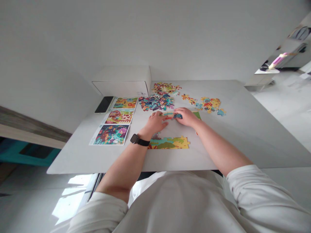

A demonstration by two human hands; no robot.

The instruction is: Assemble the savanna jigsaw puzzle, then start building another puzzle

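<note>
White tabletop (233, 142) from the head view, and here we go: the left hand (155, 122), watch (139, 140) on its wrist, and the right hand (186, 116) meet at a strip of joined jigsaw pieces (171, 115), both touching it, no telling whether either is gripping! Assembled puzzle section (168, 143) just nearer, loose pieces (156, 103) farther, picture cards (111, 134) left, white box (122, 81) far.

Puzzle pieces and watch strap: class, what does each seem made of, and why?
The puzzle pieces look like printed card, thin and flat with bright smooth faces. The black watch strap seems rubber from its dull finish, though too small to be sure.
</note>
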